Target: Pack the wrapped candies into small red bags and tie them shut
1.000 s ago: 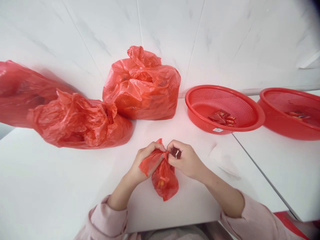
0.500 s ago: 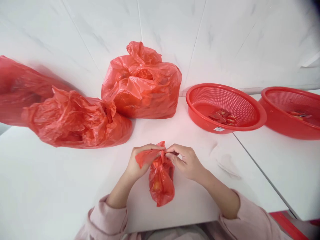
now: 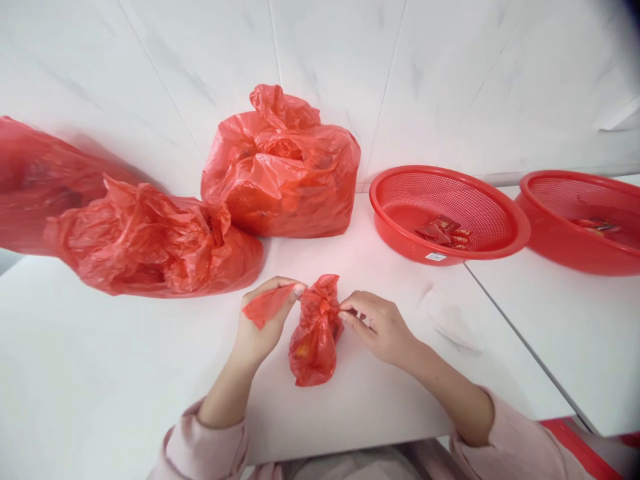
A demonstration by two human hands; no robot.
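A small red plastic bag (image 3: 315,350), with something orange showing through it, rests on the white table between my hands. Its neck is gathered and twisted, with a tuft of plastic standing above. My left hand (image 3: 267,320) pinches one strip of the bag between thumb and forefinger, and the strip's loose end lies over the hand. On the other side, my right hand (image 3: 383,327) grips a short end of the bag near the neck with thumb and fingertips.
Large red bags (image 3: 283,180) stand at the back and left (image 3: 165,247). A red sieve basket (image 3: 400,241) holds small red packets; another red basket (image 3: 575,243) is further right. A seam crosses the white table (image 3: 400,413). Behind is a marbled wall.
My hands have moved apart, the left one going left with its strip drawn out. The small bag has shifted slightly up and left, and its neck looks tighter.
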